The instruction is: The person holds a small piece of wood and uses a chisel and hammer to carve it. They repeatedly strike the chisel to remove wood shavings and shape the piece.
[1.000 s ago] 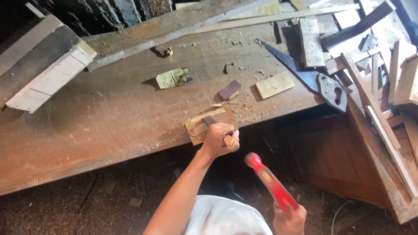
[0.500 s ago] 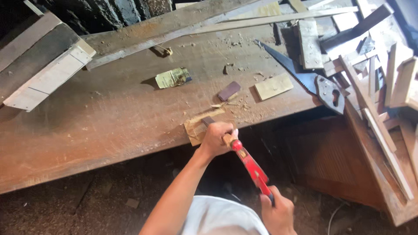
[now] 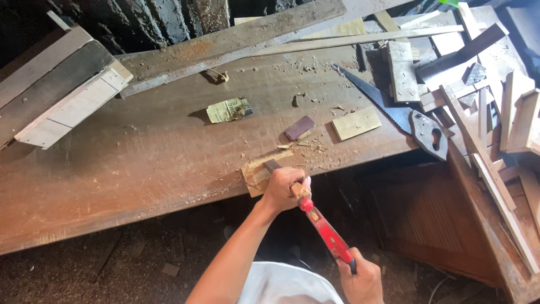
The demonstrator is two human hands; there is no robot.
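My left hand (image 3: pixel 284 188) grips a wooden-handled chisel (image 3: pixel 273 165), its blade set on a small pale wood piece (image 3: pixel 254 174) at the front edge of the brown workbench (image 3: pixel 140 157). My right hand (image 3: pixel 360 278) holds a red-handled hammer (image 3: pixel 326 232) by the lower end of its handle. The hammer's head rests against the butt of the chisel handle, just right of my left fist. Wood chips lie around the small piece.
A handsaw (image 3: pixel 402 115) lies at the bench's right end beside a flat pale block (image 3: pixel 356 123) and a small dark block (image 3: pixel 299 128). A crumpled paper (image 3: pixel 228 110) sits mid-bench. Planks and offcuts (image 3: pixel 495 107) pile at right; stacked boards (image 3: pixel 62 90) at left.
The hammer has swung up and left from a raised position near my right side until its head meets the chisel handle. My left hand has stayed on the chisel.
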